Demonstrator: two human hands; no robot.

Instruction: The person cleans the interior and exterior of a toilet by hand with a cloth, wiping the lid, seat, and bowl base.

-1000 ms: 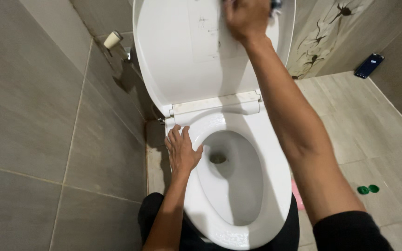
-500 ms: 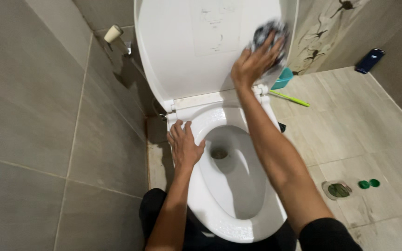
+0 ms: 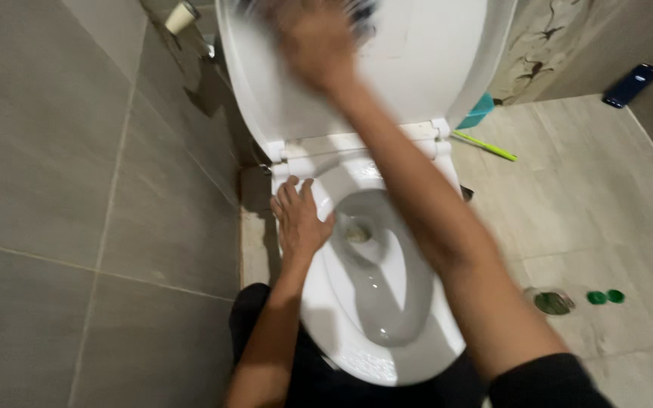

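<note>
Wiping of the raised toilet lid [image 3: 432, 68] at top centre needs firm overlapping strokes: right hand [image 3: 315, 41] clenched on a dark cloth [image 3: 357, 11], left hand [image 3: 298, 223] flat, released, bracing on the bowl rim [image 3: 319, 302].

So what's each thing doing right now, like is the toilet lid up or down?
Toilet lid: up, leaning back.
Toilet bowl: open, a little water at the bottom.
Right hand: blurred, pressed on the raised lid over a dark cloth.
Left hand: flat on the bowl's rim, fingers spread.
Floor drain: set in the floor tiles.
Phone: lying on the floor by the wall.
Green brush handle: lying on the floor.
</note>
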